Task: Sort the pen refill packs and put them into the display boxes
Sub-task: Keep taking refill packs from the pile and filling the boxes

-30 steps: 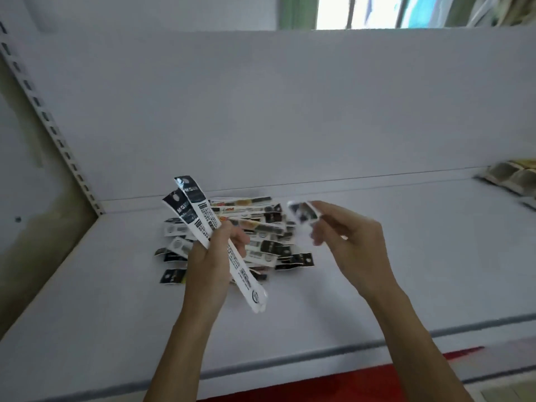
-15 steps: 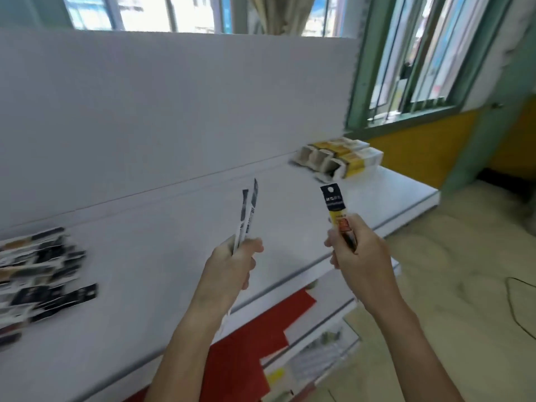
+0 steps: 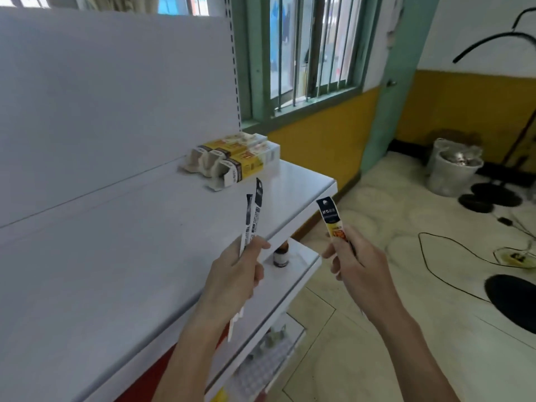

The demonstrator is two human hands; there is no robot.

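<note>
The left hand (image 3: 235,274), at the frame's centre, is holding two white pen refill packs (image 3: 252,216) upright, its fingers (image 3: 258,245) clamped round their lower halves. Right of it, the right hand (image 3: 356,265) is gripping a yellow-and-black refill pack (image 3: 330,217), fingers curled on it. Open yellow display boxes (image 3: 235,162) are lying on the white shelf (image 3: 116,242) above, apart from both hands.

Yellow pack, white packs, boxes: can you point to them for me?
Yellow pack (image 3: 333,227): head view, on the yellow band below its dark top.
White packs (image 3: 255,216): head view, on the taller pack's printed middle.
Boxes (image 3: 249,167): head view, on the front box's yellow side.
</note>
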